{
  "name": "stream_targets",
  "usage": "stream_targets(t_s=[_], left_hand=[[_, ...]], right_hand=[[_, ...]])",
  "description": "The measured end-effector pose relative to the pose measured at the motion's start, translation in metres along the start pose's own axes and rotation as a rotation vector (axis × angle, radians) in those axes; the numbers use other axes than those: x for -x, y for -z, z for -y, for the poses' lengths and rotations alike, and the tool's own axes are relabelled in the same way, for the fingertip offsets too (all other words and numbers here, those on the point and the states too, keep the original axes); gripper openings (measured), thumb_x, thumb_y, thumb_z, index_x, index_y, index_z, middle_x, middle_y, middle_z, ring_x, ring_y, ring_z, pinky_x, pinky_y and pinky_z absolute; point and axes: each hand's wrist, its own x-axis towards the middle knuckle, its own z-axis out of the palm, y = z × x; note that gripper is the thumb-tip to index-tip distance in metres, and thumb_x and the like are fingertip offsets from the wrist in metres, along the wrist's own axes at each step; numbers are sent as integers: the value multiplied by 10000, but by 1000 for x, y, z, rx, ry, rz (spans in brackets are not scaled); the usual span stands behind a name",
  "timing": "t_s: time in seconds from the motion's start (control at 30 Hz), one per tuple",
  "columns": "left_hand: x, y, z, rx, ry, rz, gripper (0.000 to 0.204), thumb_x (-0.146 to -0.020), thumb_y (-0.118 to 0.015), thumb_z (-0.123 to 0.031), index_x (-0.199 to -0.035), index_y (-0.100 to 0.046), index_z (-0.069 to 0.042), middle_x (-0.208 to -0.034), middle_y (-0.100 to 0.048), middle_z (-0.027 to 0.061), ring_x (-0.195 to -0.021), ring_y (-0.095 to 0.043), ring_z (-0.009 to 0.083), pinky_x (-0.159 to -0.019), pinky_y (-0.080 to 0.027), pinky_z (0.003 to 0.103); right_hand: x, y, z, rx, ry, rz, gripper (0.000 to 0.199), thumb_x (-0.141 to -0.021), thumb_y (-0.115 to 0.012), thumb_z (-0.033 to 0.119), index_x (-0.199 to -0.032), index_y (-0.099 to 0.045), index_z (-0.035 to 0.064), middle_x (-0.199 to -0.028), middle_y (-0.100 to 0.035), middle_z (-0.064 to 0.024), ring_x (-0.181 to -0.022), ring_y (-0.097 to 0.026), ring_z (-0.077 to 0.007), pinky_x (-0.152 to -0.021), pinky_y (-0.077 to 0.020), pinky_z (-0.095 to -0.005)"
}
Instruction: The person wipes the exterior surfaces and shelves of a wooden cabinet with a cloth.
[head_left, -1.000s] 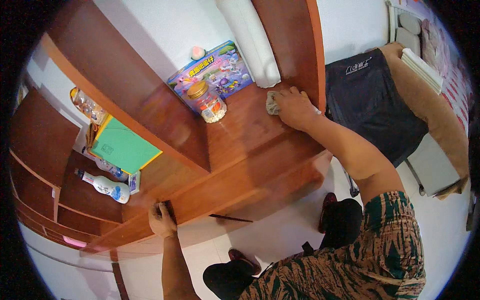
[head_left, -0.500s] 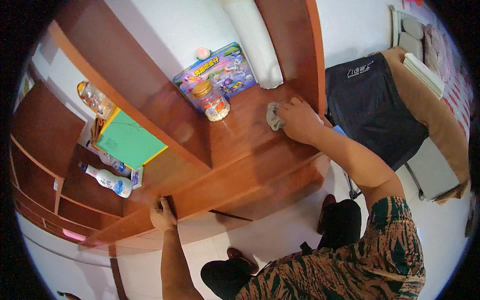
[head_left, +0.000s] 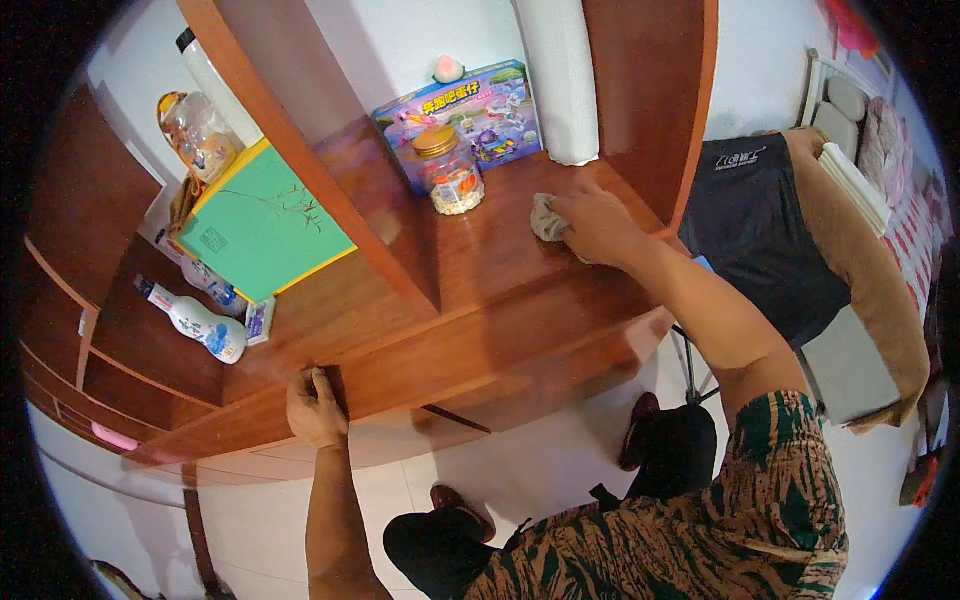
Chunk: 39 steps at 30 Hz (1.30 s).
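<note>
My right hand (head_left: pixel 602 228) presses a crumpled greyish cloth (head_left: pixel 546 218) onto the brown wooden shelf (head_left: pixel 500 255), in the right compartment. To the left of the cloth stands a clear jar (head_left: pixel 455 180) with a gold lid and pale and orange contents. Behind the jar a colourful flat box (head_left: pixel 505 110) leans against the wall. My left hand (head_left: pixel 318 410) is at the shelf's front edge with its fingers curled. A dark patch shows beside its fingers; whether it is a held thing or shadow I cannot make out.
An upright divider (head_left: pixel 330 160) separates the compartments. Left of it stand a green box (head_left: pixel 265 225), a white bottle (head_left: pixel 200 320) and a clear plastic container (head_left: pixel 200 140). A white roll (head_left: pixel 560 80) stands at the back. A chair with a black cover (head_left: pixel 750 230) is on the right.
The view has shifted, so the shelf things sit differently in the picture. My right hand with the cloth has moved slightly nearer the shelf's front edge. My left hand stays at that edge.
</note>
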Motion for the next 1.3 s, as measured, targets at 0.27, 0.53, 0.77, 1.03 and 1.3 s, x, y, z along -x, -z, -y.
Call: stream_targets(t_s=[0.27,0.53,0.77,1.03,1.3], left_hand=[[-2,0,3,81,-18,-17,244,-899,-608,-284,-880,-647,-43,-859,-662,126,-770,-620,262,-699,-478,371],[0,6,-6,180,29,13,213,-902,-616,-248,-866,-639,-39,-871,-675,111,-764,-618,222,-697,-486,337],[-2,1,5,163,-21,5,213,-893,-625,-242,-894,-656,-31,-866,-680,124,-782,-632,240,-710,-491,348],[-3,2,5,11,37,13,259,-879,-612,-297,-917,-672,-48,-889,-681,142,-812,-644,292,-733,-493,390],[-1,8,-2,-25,26,39,223,-883,-596,-281,-901,-671,-72,-881,-674,127,-804,-638,297,-710,-489,401]], right_hand=[[-52,-31,5,77,-19,-82,336,-833,-549,145,-1159,-600,88,-1129,-615,-123,-1073,-533,-334,-895,-443,-505],[-88,-44,6,134,-62,-66,304,-842,-557,166,-1121,-615,60,-1162,-577,-137,-1094,-515,-328,-892,-454,-506],[-89,-42,6,90,-76,-78,327,-841,-562,160,-1156,-598,79,-1184,-573,-123,-1107,-508,-326,-917,-436,-520],[-32,-28,6,12,41,-69,374,-806,-596,112,-1179,-591,80,-1215,-580,-119,-1125,-506,-339,-921,-431,-514],[33,10,-34,-3,-51,41,391,-770,-612,59,-1160,-581,46,-1190,-592,-143,-1118,-519,-355,-919,-445,-471]])
